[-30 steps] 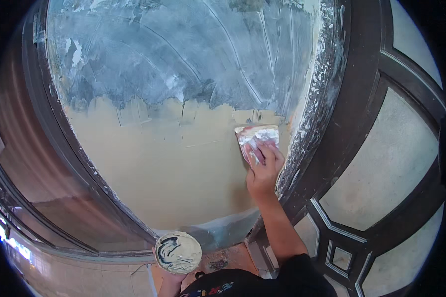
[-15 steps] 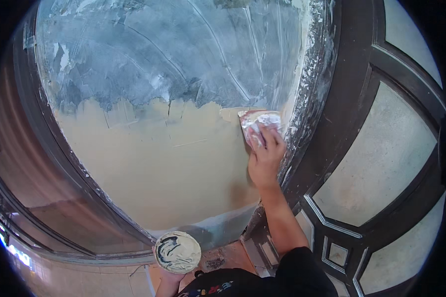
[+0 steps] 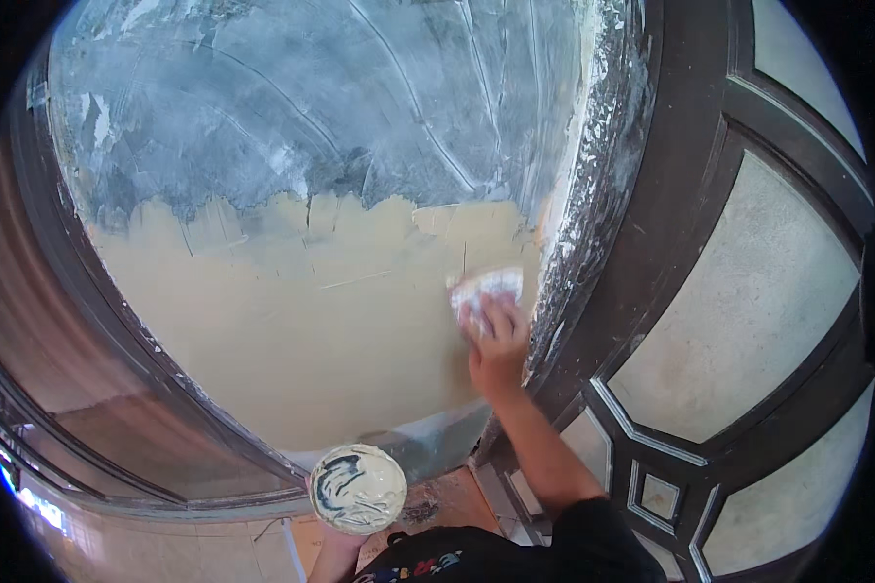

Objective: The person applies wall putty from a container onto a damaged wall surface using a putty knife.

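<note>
draw the spreader (image 3: 488, 285), gripped in the right hand (image 3: 499, 345) over the beige coat (image 3: 262, 330) near the chipped frame (image 3: 603, 175), with even pressure, and keep level the tub (image 3: 402, 486) held in the left hand (image 3: 336, 544).

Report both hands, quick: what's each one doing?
Left hand: holding a round tub, fingers mostly hidden.
Right hand: closed on a scraper, slightly blurred.
</note>
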`<state>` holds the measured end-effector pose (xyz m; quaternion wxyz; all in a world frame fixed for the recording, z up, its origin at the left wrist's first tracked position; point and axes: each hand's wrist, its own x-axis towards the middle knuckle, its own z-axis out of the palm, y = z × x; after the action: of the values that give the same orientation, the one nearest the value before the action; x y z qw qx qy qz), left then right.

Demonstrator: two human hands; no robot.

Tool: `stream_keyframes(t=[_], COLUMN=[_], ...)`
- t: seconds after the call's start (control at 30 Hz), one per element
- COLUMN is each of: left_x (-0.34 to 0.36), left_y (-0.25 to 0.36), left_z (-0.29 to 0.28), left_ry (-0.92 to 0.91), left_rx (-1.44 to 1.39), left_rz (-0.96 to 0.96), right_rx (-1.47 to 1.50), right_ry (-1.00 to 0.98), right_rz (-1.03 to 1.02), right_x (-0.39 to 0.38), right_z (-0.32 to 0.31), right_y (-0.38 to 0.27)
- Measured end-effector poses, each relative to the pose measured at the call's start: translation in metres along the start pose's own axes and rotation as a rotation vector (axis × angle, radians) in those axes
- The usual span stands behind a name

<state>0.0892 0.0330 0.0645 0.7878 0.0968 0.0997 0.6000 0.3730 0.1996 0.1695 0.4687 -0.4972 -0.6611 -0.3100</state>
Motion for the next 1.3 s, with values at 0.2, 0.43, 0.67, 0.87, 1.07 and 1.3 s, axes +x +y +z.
stream_keyframes(t=[0.2, 0.43, 0.67, 0.87, 1.07, 1.3], left_x=[0.003, -0.016, -0.049, -0.075, -0.073, -0.087], left_y=[-0.003, 0.000, 0.015, 0.034, 0.038, 0.050], left_z=[-0.044, -0.029, -0.021, -0.024, -0.008, -0.017], left_ry=[0.043, 0.112, 0.022, 0.032, -0.044, -0.093], left_rx=[-0.134, -0.165, 0.177, -0.061, 0.190, 0.106], left_rz=[-0.042, -0.045, 0.121, 0.075, 0.111, 0.146], right_rx=[0.140, -0.120, 0.098, 0.315, 0.002, 0.083], right_ry=[-0.285, 0.065, -0.421, -0.090, 0.055, -0.116], right_rz=[0.056, -0.107, -0.038, 0.166, -0.057, -0.080], right_x=[-0.097, 0.078, -0.149, -0.061, 0.083, -0.071], right_z=[-0.019, -0.038, 0.011, -0.013, -0.024, 0.010], right_y=[-0.012, -0.028, -0.040, -0.045, -0.056, -0.059])
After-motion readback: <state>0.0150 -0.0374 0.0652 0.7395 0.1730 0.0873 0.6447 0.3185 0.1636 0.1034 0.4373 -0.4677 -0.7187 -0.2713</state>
